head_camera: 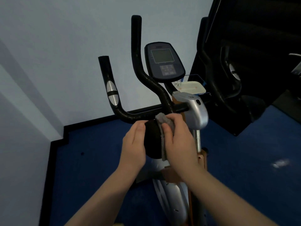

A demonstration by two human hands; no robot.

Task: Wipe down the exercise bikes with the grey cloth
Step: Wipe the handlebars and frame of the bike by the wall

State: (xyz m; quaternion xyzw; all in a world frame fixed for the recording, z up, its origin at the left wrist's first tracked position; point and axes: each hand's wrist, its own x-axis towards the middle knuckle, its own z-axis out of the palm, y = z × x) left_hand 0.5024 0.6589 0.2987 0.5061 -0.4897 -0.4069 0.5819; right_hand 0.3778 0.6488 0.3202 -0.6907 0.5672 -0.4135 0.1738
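Observation:
An exercise bike (pixel 195 110) stands in front of me with black handlebars (pixel 136 62) and a console screen (pixel 163 62). A black round knob or pad (pixel 153 139) sits below the handlebar junction. My left hand (pixel 135 144) rests against its left side with fingers curved round it. My right hand (pixel 177 139) presses the grey cloth (pixel 162 126) onto the knob's right side, fingers over the cloth.
A pale wall rises on the left and behind the bike. Blue floor (pixel 91 168) with black skirting lies below. A second dark machine (pixel 244 70) stands at the right. A white tray (pixel 192 88) sits behind the bike.

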